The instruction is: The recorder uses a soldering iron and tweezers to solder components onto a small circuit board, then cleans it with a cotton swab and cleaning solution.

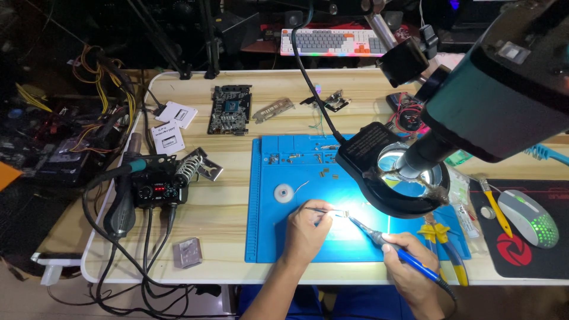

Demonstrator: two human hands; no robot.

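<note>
Both hands are working right under the ring light: left hand [305, 230] is pinching a pair of tweezers [323, 209] and right hand [412, 269] is gripping a blue-handled soldering iron [379, 240] like a pen, fingers wrapped around it. Tweezer tips and iron tip are meeting at a tiny part [345, 214] sitting on the blue mat [267, 237], smack in the bright spot, though the glare is washing it out so I can't tell what it is or whether any joint is done. Looks to me like the soldering is mid-way, with nothing set aside as finished. A small solder spool [284, 193] is lying just left of the hands, and loose bits are sitting in the mat's top trays. Yellow-handled pliers [437, 234] are resting by the right hand. The microscope [474, 106] with its ring light [394, 178] is hanging over the mat. Further out, the soldering station [159, 189] is sitting left, a circuit board [230, 109] up top, and a mouse [529, 218] on the right.
</note>
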